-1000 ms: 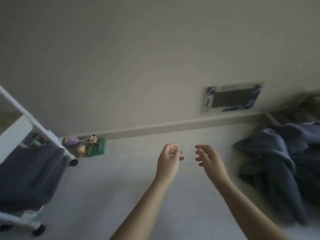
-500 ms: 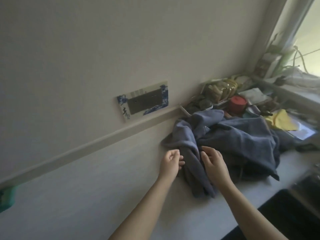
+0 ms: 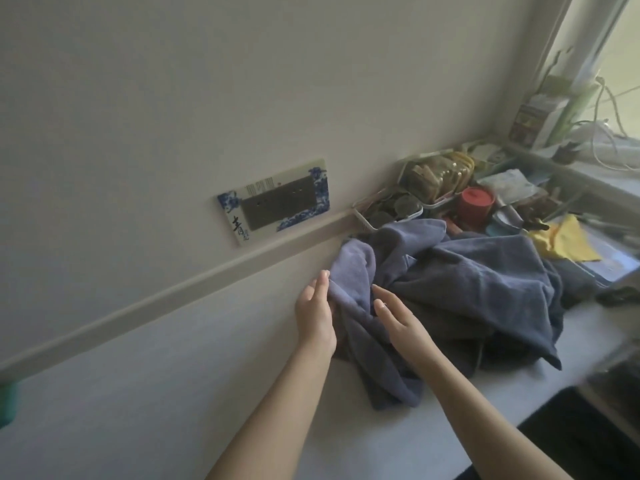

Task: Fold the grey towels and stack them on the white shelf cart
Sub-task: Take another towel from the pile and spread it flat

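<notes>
A crumpled heap of grey-blue towels (image 3: 460, 292) lies on the white counter (image 3: 173, 410) at centre right. My left hand (image 3: 315, 313) is at the heap's left edge, fingers straight, touching the cloth. My right hand (image 3: 398, 318) hovers over or rests on a fold just to the right, fingers extended. A strip of towel runs down between the two hands. The white shelf cart is out of view.
A blue-and-white socket plate (image 3: 273, 199) is on the wall. Behind the towels stand white trays of packets (image 3: 436, 178), a red tub (image 3: 476, 202) and a yellow cloth (image 3: 564, 242). A window sill with plants is at the far right. A green object (image 3: 7, 403) sits at the left edge.
The view swung right, away from the cart with folded towels, onto the loose heap. Both hands went from loosely curled in the air to straightened at the towel.
</notes>
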Available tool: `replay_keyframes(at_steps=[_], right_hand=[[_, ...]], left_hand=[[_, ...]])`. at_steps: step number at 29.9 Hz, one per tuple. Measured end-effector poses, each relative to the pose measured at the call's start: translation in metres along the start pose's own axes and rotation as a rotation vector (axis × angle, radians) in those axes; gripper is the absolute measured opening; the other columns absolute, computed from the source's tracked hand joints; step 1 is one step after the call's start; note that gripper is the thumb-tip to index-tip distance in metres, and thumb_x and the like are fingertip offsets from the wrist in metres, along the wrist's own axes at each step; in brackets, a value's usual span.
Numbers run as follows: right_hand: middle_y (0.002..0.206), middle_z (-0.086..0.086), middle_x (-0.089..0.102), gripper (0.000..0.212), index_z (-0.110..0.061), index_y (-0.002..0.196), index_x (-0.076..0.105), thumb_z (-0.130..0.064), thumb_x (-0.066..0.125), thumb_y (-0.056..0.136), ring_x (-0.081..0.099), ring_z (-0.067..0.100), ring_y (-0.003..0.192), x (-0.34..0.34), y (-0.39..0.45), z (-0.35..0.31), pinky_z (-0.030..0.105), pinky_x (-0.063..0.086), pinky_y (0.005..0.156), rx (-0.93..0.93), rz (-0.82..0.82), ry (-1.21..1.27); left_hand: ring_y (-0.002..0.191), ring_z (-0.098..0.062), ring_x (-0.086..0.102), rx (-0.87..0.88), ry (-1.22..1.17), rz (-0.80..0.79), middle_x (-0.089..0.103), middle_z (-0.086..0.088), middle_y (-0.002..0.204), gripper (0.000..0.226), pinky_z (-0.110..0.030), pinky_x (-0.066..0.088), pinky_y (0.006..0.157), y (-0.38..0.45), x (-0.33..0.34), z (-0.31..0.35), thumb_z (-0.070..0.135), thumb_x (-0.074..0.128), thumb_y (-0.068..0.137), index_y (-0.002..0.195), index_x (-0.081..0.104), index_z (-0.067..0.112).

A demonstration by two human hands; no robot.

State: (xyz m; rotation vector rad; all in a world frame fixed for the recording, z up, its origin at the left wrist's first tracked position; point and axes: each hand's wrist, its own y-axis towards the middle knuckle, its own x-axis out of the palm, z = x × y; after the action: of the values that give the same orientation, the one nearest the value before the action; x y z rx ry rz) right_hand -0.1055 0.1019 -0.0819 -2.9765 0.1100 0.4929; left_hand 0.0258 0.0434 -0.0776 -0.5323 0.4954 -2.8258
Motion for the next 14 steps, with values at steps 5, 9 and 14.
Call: replay_keyframes(at_steps=[5, 9, 14], right_hand=[[0.113, -0.009, 0.06, 0.037, -0.036, 0.125, 0.053, -0.049, 0.045, 0.092, 0.053, 0.013, 0.107, 0.046, 0.007, -0.01, 0.041, 0.04, 0.1, -0.111, -0.138, -0.21], [0.102, -0.005, 0.052, 0.03, -0.03, 0.109, 0.059, -0.051, 0.048, 0.09, 0.047, 0.017, 0.102, 0.089, 0.005, -0.019, 0.042, 0.04, 0.093, -0.183, -0.161, -0.394], [0.073, -0.011, 0.05, 0.024, -0.023, 0.071, 0.05, -0.037, 0.058, 0.089, 0.049, 0.012, 0.073, 0.141, -0.016, -0.055, 0.034, 0.044, 0.072, -0.275, -0.215, -0.279]], left_hand=[[0.092, -0.023, 0.065, 0.06, -0.128, 0.113, 0.065, -0.016, 0.102, 0.025, -0.04, 0.052, 0.089, -0.012, -0.037, 0.025, 0.016, 0.056, 0.094, 0.11, 0.059, -0.001], [0.095, -0.024, 0.061, 0.087, -0.194, 0.213, 0.064, -0.013, 0.098, 0.014, -0.041, 0.048, 0.092, -0.02, -0.079, 0.045, 0.015, 0.057, 0.093, 0.102, 0.06, 0.005], [0.092, -0.02, 0.062, 0.22, -0.276, 0.336, 0.064, -0.013, 0.099, 0.022, -0.032, 0.051, 0.084, -0.038, -0.159, 0.081, 0.014, 0.056, 0.094, 0.11, 0.06, -0.001]])
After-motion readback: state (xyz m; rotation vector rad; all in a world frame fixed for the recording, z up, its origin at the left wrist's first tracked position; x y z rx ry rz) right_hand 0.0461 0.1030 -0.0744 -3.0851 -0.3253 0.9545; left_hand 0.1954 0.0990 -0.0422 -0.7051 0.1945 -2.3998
